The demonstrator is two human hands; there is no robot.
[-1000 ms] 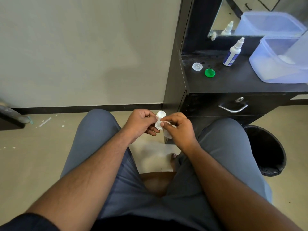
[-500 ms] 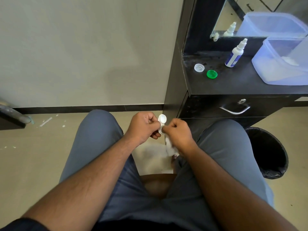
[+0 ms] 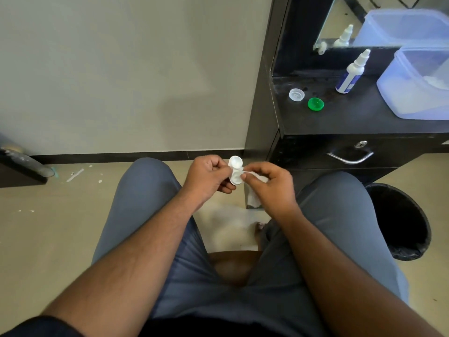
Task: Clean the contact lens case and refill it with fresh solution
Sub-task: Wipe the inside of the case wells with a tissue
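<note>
Above your lap, in the head view, your left hand [image 3: 207,175] has a curled grip pinching the left edge of the white lens case [image 3: 235,170], held between your knees. Its long axis runs away from you, both open wells facing up toward the camera. Your right hand [image 3: 269,184] grips a white tissue [image 3: 254,198], pinching a twisted corner against the nearer well. On the bench [image 3: 352,117] the clear cap [image 3: 296,94], green cap [image 3: 315,104] and solution bottle [image 3: 351,74] stand apart.

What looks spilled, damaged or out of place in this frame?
Little stands out. The white cap and green cap lie loose on the dresser top, as expected mid-clean. Only oddity: white flecks and a scrap litter the floor at left.
</note>
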